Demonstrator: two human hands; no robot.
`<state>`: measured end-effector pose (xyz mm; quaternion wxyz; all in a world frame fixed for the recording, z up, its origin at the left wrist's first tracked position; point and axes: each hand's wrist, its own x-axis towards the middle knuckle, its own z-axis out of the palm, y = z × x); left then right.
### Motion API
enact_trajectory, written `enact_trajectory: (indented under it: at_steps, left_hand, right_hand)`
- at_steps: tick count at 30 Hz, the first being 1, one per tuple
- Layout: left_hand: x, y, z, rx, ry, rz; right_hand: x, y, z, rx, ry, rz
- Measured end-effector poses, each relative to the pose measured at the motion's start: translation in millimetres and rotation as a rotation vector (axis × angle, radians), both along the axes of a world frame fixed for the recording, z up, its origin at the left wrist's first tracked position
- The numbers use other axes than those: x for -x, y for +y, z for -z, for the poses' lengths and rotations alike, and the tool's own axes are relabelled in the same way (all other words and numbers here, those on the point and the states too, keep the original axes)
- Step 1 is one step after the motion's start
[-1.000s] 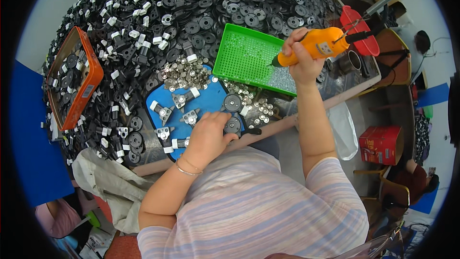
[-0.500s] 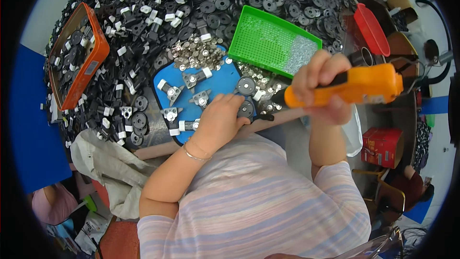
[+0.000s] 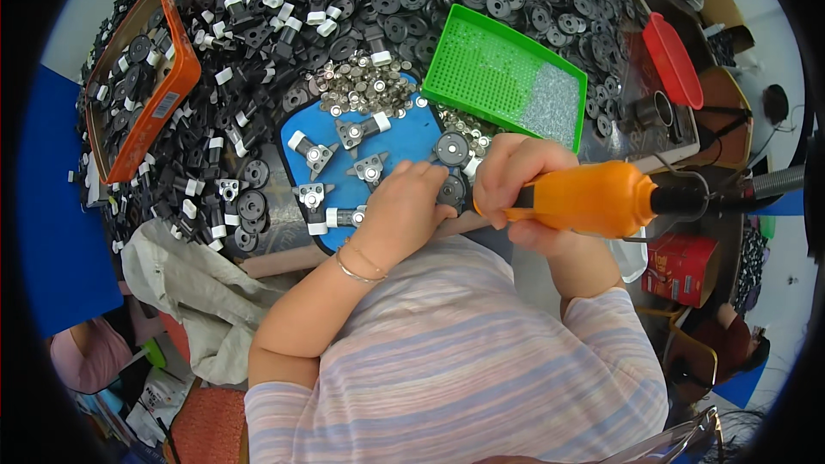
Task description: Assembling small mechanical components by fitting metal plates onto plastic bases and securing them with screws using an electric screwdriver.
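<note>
My right hand (image 3: 526, 185) is wrapped round an orange electric screwdriver (image 3: 601, 199) lying nearly level, its back end toward the right; my fingers hide its tip. Just left of it, my left hand (image 3: 406, 208) is closed at the near edge of a blue mat (image 3: 408, 133), fingers and thumb against a black wheel (image 3: 451, 192), partly covered. Beyond that sits another black wheel (image 3: 452, 149) with a metal centre. Several black brackets with white tabs (image 3: 369, 169) lie on the mat left of my hand.
A green perforated tray (image 3: 481, 60) with small silver pieces stands beyond my right hand. Silver discs (image 3: 365, 86) lie heaped at the mat's far edge. Black parts pile up behind. An orange bin (image 3: 176, 94) is at left, a red tray (image 3: 672, 60) at right.
My right hand has come down and left with the screwdriver, close to the wheel and my left hand. The screwdriver's back end has swung nearer to me. My left hand stays at the wheel.
</note>
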<state>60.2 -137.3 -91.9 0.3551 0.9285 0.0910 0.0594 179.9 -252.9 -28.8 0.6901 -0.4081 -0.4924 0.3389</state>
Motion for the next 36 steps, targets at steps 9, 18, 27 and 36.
enact_trajectory:
  at_steps: [9, 18, 27, 36]
  left_hand:
    - [0, 0, -1, 0.024, 0.019, -0.013]
    - [-3, -13, 0, -0.062, -0.071, -0.009]
    - [-5, 7, -19, -0.129, -0.068, -0.012]
    - [-110, 116, 10, -0.544, -0.237, -0.078]
  right_hand:
    - [-25, 16, 4, -0.195, -0.086, -0.279]
    - [-48, 11, -10, -0.132, -0.057, -0.656]
    - [-59, -6, -6, -0.289, 0.221, 0.086]
    - [-57, -38, -5, -0.331, 0.265, 0.358]
